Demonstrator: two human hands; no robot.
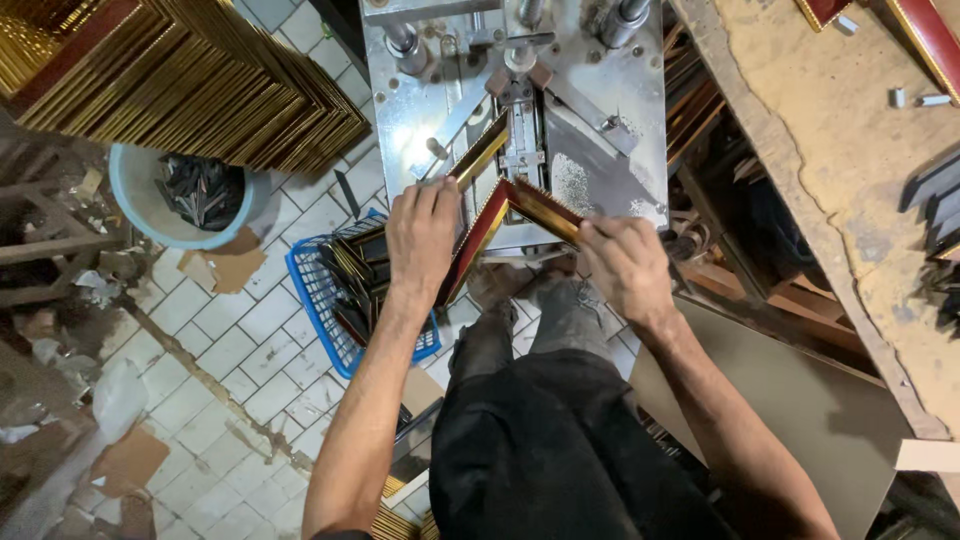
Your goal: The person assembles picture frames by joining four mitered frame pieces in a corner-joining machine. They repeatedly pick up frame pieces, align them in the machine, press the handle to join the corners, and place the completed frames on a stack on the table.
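Left hand (422, 232) closed on red-and-gold moulding strip (472, 243), right hand (622, 262) gripping second strip (545, 208), both meeting in a corner on steel machine bed (610, 100), third strip (480, 150) lying beside, blue basket (318, 300) of offcuts below left, frame stack (200, 80) beyond.

This is a workshop where picture frames are made. A shiny metal machine (520, 110) with clamps and bolts holds two gold and red frame pieces (505, 215) joined at a corner. A big stack of gold frame strips (190, 75) lies at the top left. A blue basket (335, 300) and a pale bucket (185, 195) hold scraps. The tiled floor (215, 370) is dirty, and the worn wooden table (850, 150) is dusty.
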